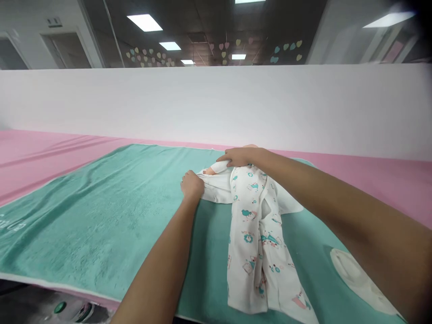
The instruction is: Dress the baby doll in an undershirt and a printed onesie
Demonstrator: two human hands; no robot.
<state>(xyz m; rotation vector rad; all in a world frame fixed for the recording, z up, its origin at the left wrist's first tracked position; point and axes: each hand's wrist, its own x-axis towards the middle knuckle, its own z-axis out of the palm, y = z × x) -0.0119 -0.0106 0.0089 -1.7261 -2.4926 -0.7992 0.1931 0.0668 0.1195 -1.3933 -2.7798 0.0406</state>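
Observation:
A baby doll lies on a teal towel (pixel 111 202), dressed in a white printed romper (pixel 256 234) whose legs trail toward me. Only a bit of the doll's pink arm (pixel 209 171) and head (pixel 250 146) shows. My left hand (pixel 191 183) is closed, pinching the white sleeve fabric at the doll's left side. My right hand (pixel 240 156) reaches across from the right and its fingers wrap over the sleeve and the doll's arm near the shoulder.
The towel covers a pink sheet (pixel 40 153) on a table. A white partition wall (pixel 216 103) runs along the far side. A white patch (pixel 357 274) lies on the towel's near right corner. Small objects, one with a green cap (pixel 60 307), sit below the near edge.

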